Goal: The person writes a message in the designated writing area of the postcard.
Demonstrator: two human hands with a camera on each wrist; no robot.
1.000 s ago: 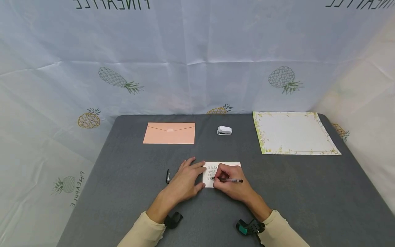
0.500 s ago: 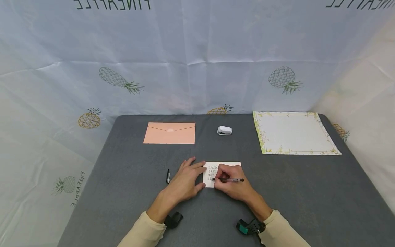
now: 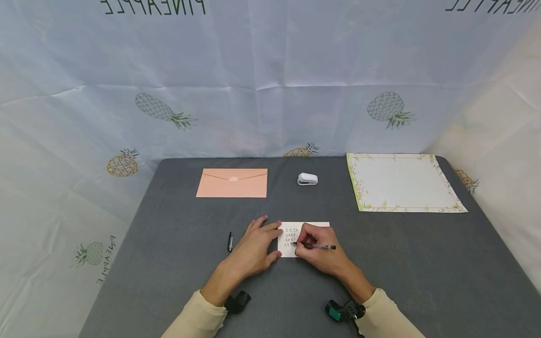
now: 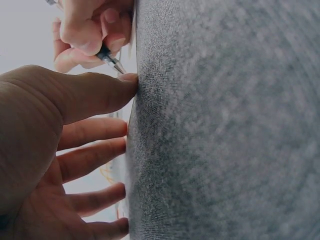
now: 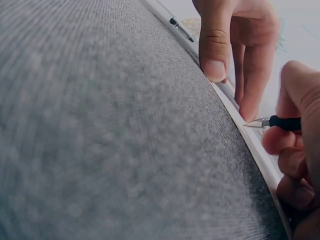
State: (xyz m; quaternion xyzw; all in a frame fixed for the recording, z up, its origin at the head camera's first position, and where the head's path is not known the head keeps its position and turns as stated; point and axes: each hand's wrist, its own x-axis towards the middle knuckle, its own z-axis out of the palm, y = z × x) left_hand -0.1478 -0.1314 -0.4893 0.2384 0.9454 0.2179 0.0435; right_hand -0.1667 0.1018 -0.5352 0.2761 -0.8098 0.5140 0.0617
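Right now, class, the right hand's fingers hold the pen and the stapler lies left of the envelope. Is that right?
No: the head view shows the stapler lying right of the envelope. The right hand's fingers do hold the pen.

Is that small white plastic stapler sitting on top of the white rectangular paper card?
No, the stapler sits apart from the card, farther back on the dark grey tabletop.
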